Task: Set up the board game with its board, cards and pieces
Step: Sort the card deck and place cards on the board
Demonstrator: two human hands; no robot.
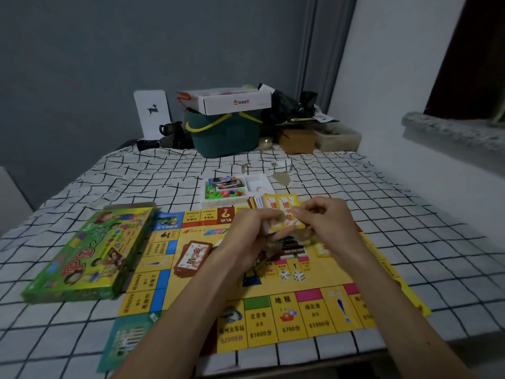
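The yellow game board (287, 318) lies flat on the checked tablecloth in front of me. Above its middle, my left hand (254, 233) grips a stack of yellow cards (284, 214), fanned at the top. My right hand (325, 220) pinches the front card of that stack. A pile of brown-backed cards (192, 257) sits on the board's left centre. Two white dice (291, 276) rest on the board below my hands. The green game box (87, 255) lies left of the board. A white tray (235, 205) with coloured pieces and cards stands beyond the board.
A teal basket (226, 135) with a white carton (232, 101) on top stands at the back of the table, next to dark bags, small boxes and a white card with a deer. Torn paper scraps (281, 176) lie behind the tray. A wall runs along the right.
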